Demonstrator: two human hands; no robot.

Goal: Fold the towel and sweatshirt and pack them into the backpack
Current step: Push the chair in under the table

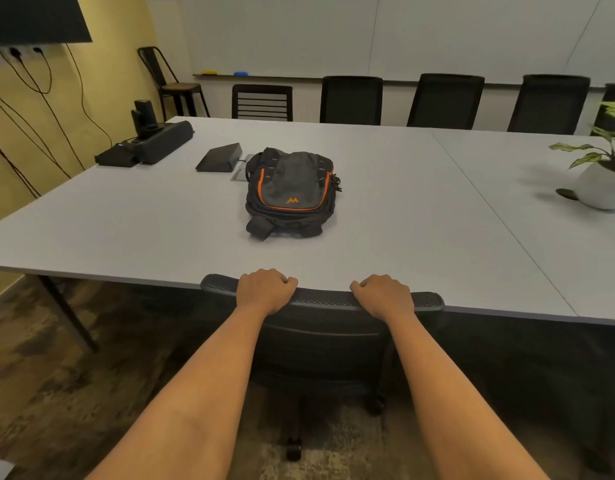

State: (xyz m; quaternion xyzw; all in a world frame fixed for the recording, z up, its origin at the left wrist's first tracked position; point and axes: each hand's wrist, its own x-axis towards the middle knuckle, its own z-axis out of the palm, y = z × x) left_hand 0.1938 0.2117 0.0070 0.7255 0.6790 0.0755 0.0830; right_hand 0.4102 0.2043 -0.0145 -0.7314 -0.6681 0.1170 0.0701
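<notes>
**Head view, start of task.** Two bare forearms run up from the lower edge to the left hand [266, 289] and the right hand [384, 294]. The fingers [286, 280] of each hand are curled over the top rail of a black mesh chair [325, 301], so both hands grip the rail and hold nothing else.

The backpack [292, 188] lies flat on the grey table [126, 230]. It is beyond the chair and well apart from both hands, roughly between their two lines of reach and a little nearer the left. Its grey panel with orange piping faces up. The zips appear closed, though this cannot be confirmed. Neither the towel nor the sweatshirt is in view.

**Handling (judgement).**
- The backpack is soft-sided fabric and looks slack and lightly filled, so it is probably light.
- It is likely to sag or fold if lifted by one corner.
- A sound hold would be the top loop, or one hand on each side.
- Opening it will likely need one hand to steady the fabric while the other draws the zip pull.

**Surroundings.**
- A black box [219, 157] sits just beside the backpack, at its far left.
- A long dark speaker bar [164, 142] lies farther left of the backpack.
- A potted plant [600, 178] stands well to the backpack's right.
</notes>
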